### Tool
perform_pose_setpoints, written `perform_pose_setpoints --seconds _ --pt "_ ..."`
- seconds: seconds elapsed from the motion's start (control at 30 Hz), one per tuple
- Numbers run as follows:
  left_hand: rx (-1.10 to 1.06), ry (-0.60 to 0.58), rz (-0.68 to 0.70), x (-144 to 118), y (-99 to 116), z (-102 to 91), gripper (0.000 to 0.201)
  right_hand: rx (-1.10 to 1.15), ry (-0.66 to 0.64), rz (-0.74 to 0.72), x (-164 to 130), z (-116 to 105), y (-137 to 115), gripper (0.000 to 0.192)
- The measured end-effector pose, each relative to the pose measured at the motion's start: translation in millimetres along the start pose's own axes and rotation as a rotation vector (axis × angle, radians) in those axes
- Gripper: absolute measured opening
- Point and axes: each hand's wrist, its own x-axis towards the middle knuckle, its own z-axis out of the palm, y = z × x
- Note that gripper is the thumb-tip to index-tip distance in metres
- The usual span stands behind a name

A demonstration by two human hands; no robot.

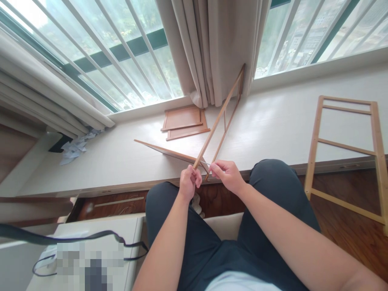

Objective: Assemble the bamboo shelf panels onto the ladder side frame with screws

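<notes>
My left hand [189, 182] is closed around the near end of a narrow wooden ladder-like frame [223, 114] that slants up toward the curtain. My right hand [228, 174] pinches something small and pale at that same end, right beside the left hand; what it is stays unclear. A thin wooden panel [169, 151] lies tilted on the white ledge [273, 125] just behind my hands. My knees in dark trousers sit below.
Two flat brown panels [184, 122] lie stacked on the ledge near the beige curtain [212, 48]. A larger wooden ladder frame [345, 149] leans at the right over the wood floor. Crumpled plastic wrapping [75, 145] lies at the ledge's left end. A white box with a black strap [91, 242] sits at lower left.
</notes>
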Motion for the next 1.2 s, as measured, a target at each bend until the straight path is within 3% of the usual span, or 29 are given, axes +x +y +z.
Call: perform_pose_setpoints --seconds 0.13,0.37,0.6,1.2 --pt "0.003 0.004 -0.029 2.6 -6.3 1.2 0.069 -0.056 0.011 -0.024 0.4 -0.8 -1.4 0.037" --pt "-0.059 -0.006 -0.031 4.6 -4.6 6.8 0.062 -0.367 0.073 -0.179 -0.7 -3.0 -8.7 0.037" --pt "-0.082 0.004 0.062 8.9 -9.0 3.4 0.057 -0.408 0.126 -0.231 -2.8 -1.3 -8.9 0.03" --pt "-0.069 -0.003 0.078 19.1 -11.5 1.3 0.058 -0.154 0.042 -0.006 -4.6 -6.7 0.1 0.036"
